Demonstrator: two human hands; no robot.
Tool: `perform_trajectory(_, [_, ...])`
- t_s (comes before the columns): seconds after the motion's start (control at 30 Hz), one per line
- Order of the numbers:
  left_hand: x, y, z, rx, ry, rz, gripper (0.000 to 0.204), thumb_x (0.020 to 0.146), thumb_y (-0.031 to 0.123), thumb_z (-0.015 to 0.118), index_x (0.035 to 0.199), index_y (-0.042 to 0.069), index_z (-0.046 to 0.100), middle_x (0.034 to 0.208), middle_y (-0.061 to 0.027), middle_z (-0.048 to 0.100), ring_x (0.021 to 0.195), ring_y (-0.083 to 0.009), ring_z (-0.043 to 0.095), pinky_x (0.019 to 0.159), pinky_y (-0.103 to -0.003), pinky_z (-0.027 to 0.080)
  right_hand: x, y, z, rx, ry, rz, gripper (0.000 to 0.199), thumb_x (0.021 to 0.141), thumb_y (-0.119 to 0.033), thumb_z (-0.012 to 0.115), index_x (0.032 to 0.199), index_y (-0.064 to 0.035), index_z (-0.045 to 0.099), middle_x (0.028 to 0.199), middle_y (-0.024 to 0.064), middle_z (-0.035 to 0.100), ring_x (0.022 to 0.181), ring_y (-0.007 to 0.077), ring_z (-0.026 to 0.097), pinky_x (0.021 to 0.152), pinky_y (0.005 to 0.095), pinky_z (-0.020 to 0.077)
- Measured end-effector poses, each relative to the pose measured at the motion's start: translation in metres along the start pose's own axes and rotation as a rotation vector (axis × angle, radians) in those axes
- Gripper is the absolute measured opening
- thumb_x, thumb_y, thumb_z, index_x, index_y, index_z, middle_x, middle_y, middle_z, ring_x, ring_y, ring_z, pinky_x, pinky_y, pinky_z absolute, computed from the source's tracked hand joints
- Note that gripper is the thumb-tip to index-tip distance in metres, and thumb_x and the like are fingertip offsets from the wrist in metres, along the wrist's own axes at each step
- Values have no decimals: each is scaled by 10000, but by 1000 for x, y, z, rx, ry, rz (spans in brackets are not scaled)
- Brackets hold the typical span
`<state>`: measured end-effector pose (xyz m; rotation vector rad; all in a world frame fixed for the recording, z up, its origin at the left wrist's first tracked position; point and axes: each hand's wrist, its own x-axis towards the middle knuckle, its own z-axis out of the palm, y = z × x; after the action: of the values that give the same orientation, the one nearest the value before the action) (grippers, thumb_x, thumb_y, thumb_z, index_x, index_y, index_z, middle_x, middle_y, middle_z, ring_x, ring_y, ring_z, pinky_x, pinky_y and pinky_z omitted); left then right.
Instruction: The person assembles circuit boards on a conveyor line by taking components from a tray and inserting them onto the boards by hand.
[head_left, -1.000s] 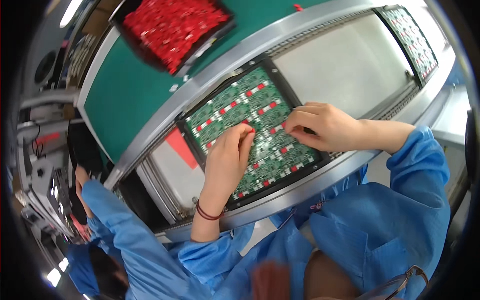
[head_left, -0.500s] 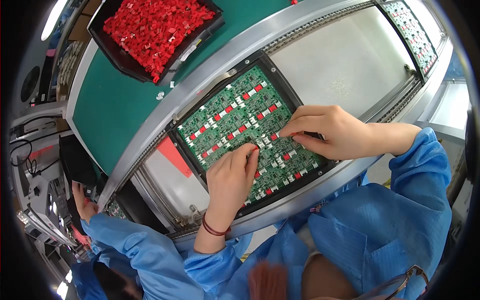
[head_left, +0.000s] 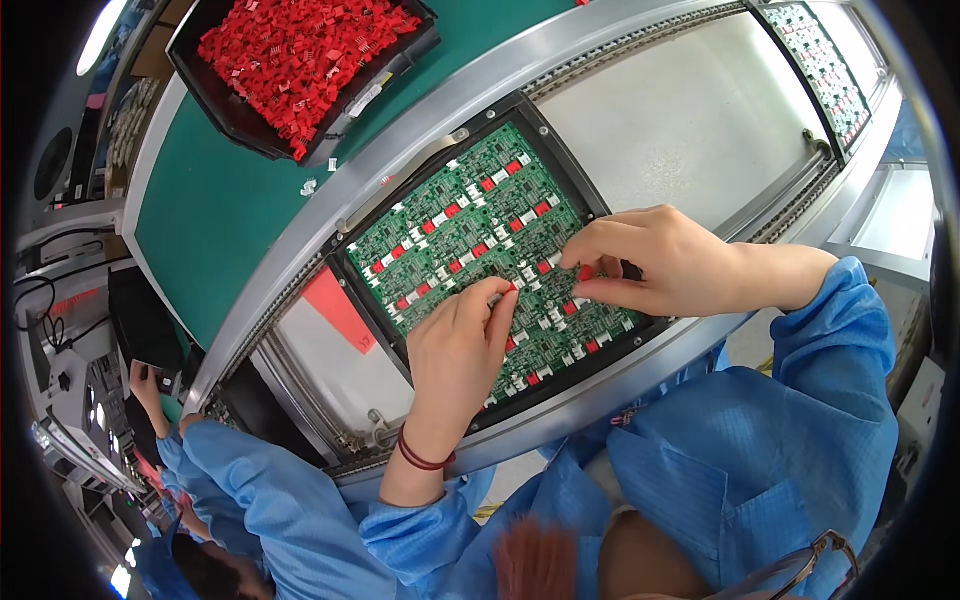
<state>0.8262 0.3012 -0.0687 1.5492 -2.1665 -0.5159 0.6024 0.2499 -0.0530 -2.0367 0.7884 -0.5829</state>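
A panel of green circuit boards, set with rows of red and white connectors, lies in a black frame on the rail line. Over its near middle, my left hand pinches a small red connector between thumb and forefinger, low against the board. My right hand hovers over the panel's right part. Another red connector shows between its thumb and curled fingers. The fingertips of both hands partly cover the boards beneath.
A black bin heaped with red connectors stands on the green mat at upper left. White bits lie beside it. A second framed panel sits far right on the rails. At lower left, a co-worker's blue sleeve reaches in.
The view has shifted slightly. My right fingertips have drawn back a little from the board, and the red connector in them shows more. My left hand keeps its pinch at nearly the same spot.
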Motion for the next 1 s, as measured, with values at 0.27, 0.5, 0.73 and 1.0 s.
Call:
perform_trajectory(0.27, [-4, 0, 0, -42, 36, -32, 121, 746, 101, 703, 840, 80, 630, 503, -7, 435, 437, -118, 419, 432, -263, 337, 1, -3, -2, -89, -134, -3, 137, 777, -128, 680, 837, -40, 594, 708, 77, 575, 597, 202, 589, 534, 291, 463])
perform_trajectory(0.5, [-13, -9, -5, 25, 40, -13, 94, 758, 125, 679, 811, 90, 610, 650, -19, 579, 545, -170, 557, 484, -277, 426, 4, -12, 5, -24, -168, 37, 99, 784, -106, 636, 817, -21, 597, 755, 98, 603, 644, 251, 605, 572, 334, 483])
perform_trajectory(0.73, [-19, -15, -5, 57, 46, 40, 91, 776, 159, 662, 814, 96, 607, 644, -15, 561, 557, -170, 556, 488, -280, 429, 1, -18, 16, -313, -237, -28, 83, 798, -89, 590, 844, -22, 576, 815, 92, 549, 765, 251, 557, 687, 351, 468])
perform_trajectory(1.0, [-14, -18, -8, 70, 43, 79, 85, 766, 143, 667, 809, 99, 608, 638, -13, 558, 548, -171, 553, 478, -280, 421, 5, -16, 21, -382, -245, 21, 95, 758, -73, 594, 821, -18, 549, 803, 102, 496, 767, 257, 520, 694, 363, 455])
